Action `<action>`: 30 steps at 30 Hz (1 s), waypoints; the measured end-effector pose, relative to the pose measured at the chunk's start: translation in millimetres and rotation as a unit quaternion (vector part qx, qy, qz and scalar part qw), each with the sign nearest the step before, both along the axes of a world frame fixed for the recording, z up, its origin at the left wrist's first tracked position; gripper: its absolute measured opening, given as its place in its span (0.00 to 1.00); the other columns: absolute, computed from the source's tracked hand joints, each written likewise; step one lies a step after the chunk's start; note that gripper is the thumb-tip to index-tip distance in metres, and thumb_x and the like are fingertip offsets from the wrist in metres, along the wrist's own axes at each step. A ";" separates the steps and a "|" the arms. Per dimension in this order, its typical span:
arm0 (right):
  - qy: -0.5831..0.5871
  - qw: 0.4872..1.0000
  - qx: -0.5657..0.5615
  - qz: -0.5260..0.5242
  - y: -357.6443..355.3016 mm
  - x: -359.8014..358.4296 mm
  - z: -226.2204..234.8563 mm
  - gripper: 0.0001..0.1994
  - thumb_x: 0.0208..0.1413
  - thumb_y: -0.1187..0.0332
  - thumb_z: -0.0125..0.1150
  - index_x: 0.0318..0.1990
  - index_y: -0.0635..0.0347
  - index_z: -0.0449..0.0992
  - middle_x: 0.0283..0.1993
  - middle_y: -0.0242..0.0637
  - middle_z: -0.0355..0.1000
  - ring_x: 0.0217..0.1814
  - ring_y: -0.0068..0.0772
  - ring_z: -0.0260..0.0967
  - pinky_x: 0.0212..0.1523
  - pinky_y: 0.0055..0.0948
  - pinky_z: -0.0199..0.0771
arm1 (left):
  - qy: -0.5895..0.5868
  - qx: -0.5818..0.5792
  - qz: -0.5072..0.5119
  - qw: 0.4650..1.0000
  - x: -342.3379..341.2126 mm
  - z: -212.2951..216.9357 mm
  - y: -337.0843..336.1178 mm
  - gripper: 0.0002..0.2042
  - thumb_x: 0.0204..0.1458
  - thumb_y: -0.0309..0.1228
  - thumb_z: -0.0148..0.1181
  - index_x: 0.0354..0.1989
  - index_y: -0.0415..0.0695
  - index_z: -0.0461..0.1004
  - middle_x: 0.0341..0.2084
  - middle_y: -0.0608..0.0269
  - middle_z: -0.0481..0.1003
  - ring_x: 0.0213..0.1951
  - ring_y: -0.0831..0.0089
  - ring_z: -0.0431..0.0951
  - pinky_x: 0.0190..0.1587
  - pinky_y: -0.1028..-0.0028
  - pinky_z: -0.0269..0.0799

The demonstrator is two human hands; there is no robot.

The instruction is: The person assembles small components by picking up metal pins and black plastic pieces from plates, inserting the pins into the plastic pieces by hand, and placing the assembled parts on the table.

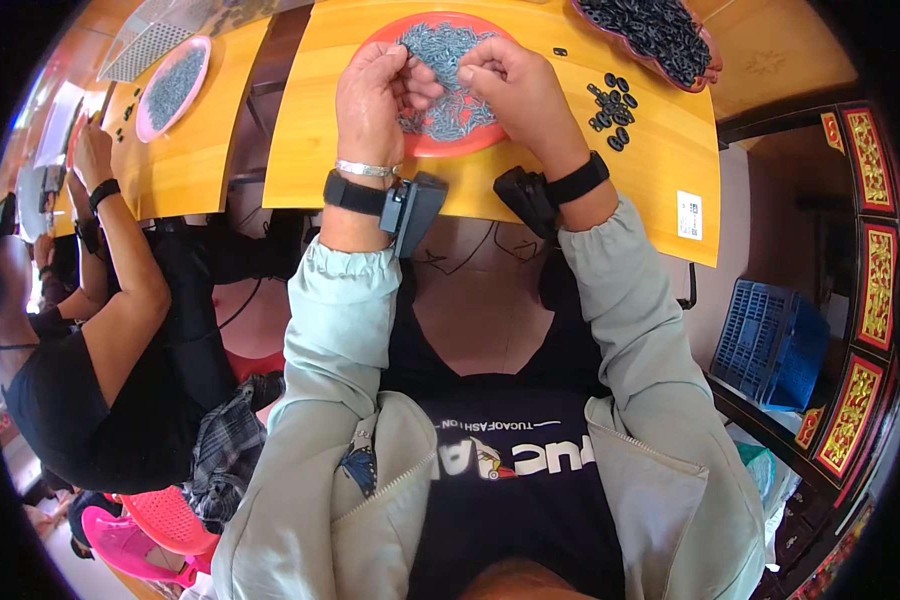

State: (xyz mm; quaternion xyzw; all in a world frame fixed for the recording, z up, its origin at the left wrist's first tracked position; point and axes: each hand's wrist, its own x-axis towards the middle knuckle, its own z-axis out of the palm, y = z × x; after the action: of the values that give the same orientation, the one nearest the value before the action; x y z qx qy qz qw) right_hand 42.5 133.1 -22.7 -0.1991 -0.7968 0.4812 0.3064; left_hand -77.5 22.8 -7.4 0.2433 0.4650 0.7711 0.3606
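Observation:
My left hand (375, 95) and my right hand (515, 90) are raised close together over a round red plate (470, 145) piled with small grey metal parts (445, 50). The fingers of both hands are curled and pinch something tiny between the fingertips; what it is cannot be made out. Each wrist carries a black strap with a dark device on it. To the right of my right hand lie several loose black rubber rings (612, 110) on the yellow wooden table (310, 150).
A red tray (712, 62) full of black rings stands at the table's far right. On my left a co-worker's hand (92, 152) works at a second yellow table with a pink plate (198, 75) of grey parts. A blue crate (765, 345) sits lower right.

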 end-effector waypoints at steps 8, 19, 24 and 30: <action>0.105 0.959 -0.238 0.116 0.3 6.9 16.6 0.08 0.51 0.74 0.58 0.39 0.66 0.73 0.32 0.29 0.71 0.32 0.16 0.65 0.35 0.15 0.67 | 0.003 -0.007 -0.012 1.000 5.4 2.7 0.4 0.09 0.56 0.31 0.43 0.27 0.42 0.67 0.20 0.62 0.72 0.20 0.75 0.72 0.24 0.80 0.66; 0.101 0.953 -0.274 0.085 0.8 15.3 27.7 0.06 0.53 0.72 0.56 0.36 0.65 0.72 0.28 0.29 0.69 0.26 0.16 0.63 0.30 0.16 0.66 | 0.003 -0.011 -0.062 0.998 27.8 7.6 6.1 0.07 0.56 0.29 0.43 0.29 0.41 0.67 0.20 0.65 0.70 0.22 0.78 0.71 0.26 0.81 0.65; 0.105 0.956 -0.264 0.073 0.5 19.0 36.1 0.06 0.53 0.71 0.57 0.35 0.64 0.72 0.27 0.29 0.69 0.26 0.16 0.63 0.30 0.15 0.66 | 0.021 -0.011 -0.056 0.998 37.1 11.8 5.1 0.06 0.55 0.28 0.44 0.32 0.40 0.66 0.20 0.65 0.70 0.22 0.78 0.70 0.26 0.82 0.64; 0.111 0.954 -0.267 0.084 1.3 22.8 37.9 0.06 0.53 0.70 0.58 0.34 0.63 0.72 0.27 0.28 0.69 0.25 0.15 0.64 0.29 0.14 0.66 | 0.054 0.006 -0.030 0.998 40.4 11.1 5.1 0.05 0.54 0.27 0.45 0.32 0.39 0.66 0.19 0.66 0.69 0.21 0.78 0.68 0.26 0.81 0.63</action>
State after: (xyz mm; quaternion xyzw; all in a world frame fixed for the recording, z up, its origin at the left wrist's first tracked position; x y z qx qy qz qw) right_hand 65.3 134.4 15.2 -0.1513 -0.6142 0.7192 0.2874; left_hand -37.1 27.8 3.7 0.3003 0.4714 0.7488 0.3562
